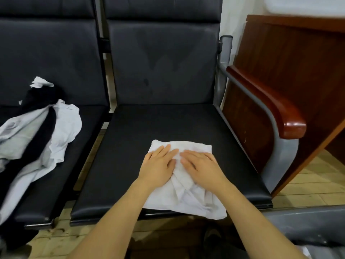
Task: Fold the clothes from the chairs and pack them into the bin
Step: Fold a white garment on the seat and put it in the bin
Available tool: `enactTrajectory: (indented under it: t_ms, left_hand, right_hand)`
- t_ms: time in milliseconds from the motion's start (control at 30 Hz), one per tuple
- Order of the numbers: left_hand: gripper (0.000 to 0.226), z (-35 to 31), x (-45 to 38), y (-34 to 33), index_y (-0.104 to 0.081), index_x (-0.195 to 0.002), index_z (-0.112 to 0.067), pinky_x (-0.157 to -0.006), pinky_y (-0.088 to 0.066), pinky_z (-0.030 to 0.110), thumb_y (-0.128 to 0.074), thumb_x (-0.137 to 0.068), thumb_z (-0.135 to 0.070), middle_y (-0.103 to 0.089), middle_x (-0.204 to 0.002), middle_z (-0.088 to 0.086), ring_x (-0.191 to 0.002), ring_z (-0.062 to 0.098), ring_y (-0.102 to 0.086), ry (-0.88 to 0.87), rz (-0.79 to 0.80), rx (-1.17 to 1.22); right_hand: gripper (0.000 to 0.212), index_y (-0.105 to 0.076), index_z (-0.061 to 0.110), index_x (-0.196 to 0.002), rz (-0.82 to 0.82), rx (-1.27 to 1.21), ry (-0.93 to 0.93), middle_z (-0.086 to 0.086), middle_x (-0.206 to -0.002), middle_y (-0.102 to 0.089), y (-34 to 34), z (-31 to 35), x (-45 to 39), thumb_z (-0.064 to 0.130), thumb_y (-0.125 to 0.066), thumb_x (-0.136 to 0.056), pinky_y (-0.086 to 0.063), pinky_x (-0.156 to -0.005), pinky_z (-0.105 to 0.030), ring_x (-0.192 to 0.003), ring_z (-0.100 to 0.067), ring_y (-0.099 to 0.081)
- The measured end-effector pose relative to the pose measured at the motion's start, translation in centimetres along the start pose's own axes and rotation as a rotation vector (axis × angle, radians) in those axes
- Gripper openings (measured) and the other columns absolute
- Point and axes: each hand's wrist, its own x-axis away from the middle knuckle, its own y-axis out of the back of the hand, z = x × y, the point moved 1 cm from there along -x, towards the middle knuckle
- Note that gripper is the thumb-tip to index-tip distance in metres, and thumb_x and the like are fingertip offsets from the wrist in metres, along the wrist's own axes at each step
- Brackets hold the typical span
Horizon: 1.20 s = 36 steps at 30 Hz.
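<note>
A white garment (188, 195), folded into a rough rectangle, lies on the black seat (153, 128) of the right-hand chair, near its front edge. My left hand (158, 165) and my right hand (201, 165) press flat on its far half, side by side, fingers straight and pointing away from me. A heap of unfolded clothes (37, 139), white, pale grey and black, lies on the seat of the left-hand chair. The grey rim of a bin (306, 221) shows at the lower right.
The chairs are joined black padded seats with a grey metal frame and a red-brown wooden armrest (270, 101) on the right. A wooden cabinet (291, 58) stands beyond the armrest. The floor is pale wood planks.
</note>
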Motion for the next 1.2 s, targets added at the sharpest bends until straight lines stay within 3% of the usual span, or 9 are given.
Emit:
enactTrajectory:
  t_ms: [67,200,333,433,600,767,900,1033,1200]
  left_hand:
    - [0.047,0.3,0.0,-0.1,-0.013,-0.148,-0.041,-0.116,0.002,0.033,-0.021,-0.102,-0.04,-0.003,-0.158,-0.013,-0.145,0.007,0.002,0.039,0.061,-0.025]
    - [0.049,0.5,-0.5,-0.2,-0.005,-0.149,-0.039,-0.116,0.007,0.042,-0.016,-0.101,-0.041,0.002,-0.159,-0.01,-0.145,0.01,0.008,0.114,0.078,-0.053]
    - [0.048,0.9,-0.9,0.4,-0.016,-0.149,-0.033,-0.115,0.008,0.039,-0.022,-0.102,-0.037,-0.007,-0.158,-0.007,-0.145,0.011,0.003,0.143,0.011,0.093]
    - [0.045,1.2,0.3,1.6,-0.028,-0.147,-0.03,-0.115,0.0,0.033,-0.032,-0.102,-0.032,-0.016,-0.157,-0.006,-0.145,0.012,-0.006,0.099,-0.047,0.206]
    - [0.052,1.5,4.6,3.0,-0.019,-0.15,-0.021,-0.115,-0.009,0.031,-0.026,-0.102,-0.039,-0.013,-0.158,-0.003,-0.144,0.013,-0.011,0.013,0.07,-0.051]
    - [0.06,1.9,8.2,2.7,0.001,-0.151,-0.021,-0.117,0.0,0.035,-0.015,-0.1,-0.049,0.006,-0.159,-0.003,-0.146,0.017,0.006,0.035,0.196,-0.18]
    - [0.06,1.6,9.4,2.3,0.0,-0.152,-0.021,-0.117,0.001,0.035,-0.007,-0.099,-0.05,0.003,-0.159,-0.002,-0.146,0.016,0.004,-0.025,0.14,-0.217]
    - [0.1,1.4,9.5,2.4,-0.013,-0.151,-0.018,-0.117,-0.005,0.031,0.025,-0.073,-0.068,-0.013,-0.158,-0.002,-0.145,0.015,-0.009,-0.096,0.037,-0.229]
    - [0.09,-0.6,8.4,2.1,-0.031,-0.146,-0.021,-0.115,-0.016,0.029,0.013,-0.077,-0.057,-0.031,-0.153,-0.002,-0.141,0.015,-0.025,-0.169,-0.046,-0.155]
  right_hand:
    - [0.051,-0.023,0.03,-0.15,0.108,0.109,-0.209,0.013,-0.157,-0.017,-0.1,-1.7,-0.1,0.046,-0.015,-0.102,0.006,-0.115,-0.04,-0.145,-0.006,-0.01]
    - [0.055,-0.013,0.031,-0.152,0.082,0.117,-0.405,0.01,-0.16,-0.006,0.0,-3.1,-0.5,0.049,-0.007,-0.1,0.014,-0.113,-0.048,-0.147,-0.014,0.001]
    - [0.043,-0.041,0.029,-0.141,-0.069,0.019,-0.309,0.009,-0.151,-0.032,0.6,-1.5,-0.5,0.04,-0.026,-0.102,-0.004,-0.112,-0.037,-0.14,-0.012,-0.022]
    - [0.031,-0.057,0.031,-0.123,-0.169,-0.129,-0.284,0.013,-0.117,-0.051,1.2,0.1,-0.1,0.042,-0.043,-0.098,-0.016,-0.097,-0.028,-0.116,-0.009,-0.046]
    - [0.038,-0.058,0.032,-0.117,-0.206,-0.214,-0.256,0.016,-0.097,-0.056,0.4,3.1,1.5,0.056,-0.052,-0.089,-0.019,-0.09,-0.025,-0.093,-0.004,-0.053]
    - [0.058,-0.045,0.031,-0.133,-0.149,-0.098,-0.288,0.011,-0.118,-0.056,-0.9,5.3,2.6,0.061,-0.054,-0.085,-0.021,-0.097,-0.033,-0.112,-0.011,-0.049]
    - [0.04,-0.043,0.028,-0.137,-0.223,-0.122,-0.247,0.006,-0.125,-0.056,-1.2,5.6,3.5,0.034,-0.048,-0.097,-0.018,-0.099,-0.029,-0.116,-0.013,-0.047]
    - [0.048,-0.032,0.025,-0.145,-0.45,-0.305,-0.402,0.008,-0.097,-0.054,0.0,4.7,5.5,0.021,-0.047,-0.099,-0.024,-0.087,-0.022,-0.096,-0.014,-0.047]
    - [0.063,-0.027,0.016,-0.147,-0.59,-0.132,-0.504,-0.008,-0.131,-0.041,0.7,4.0,7.4,0.028,-0.058,-0.092,-0.027,-0.1,-0.036,-0.114,-0.023,-0.042]
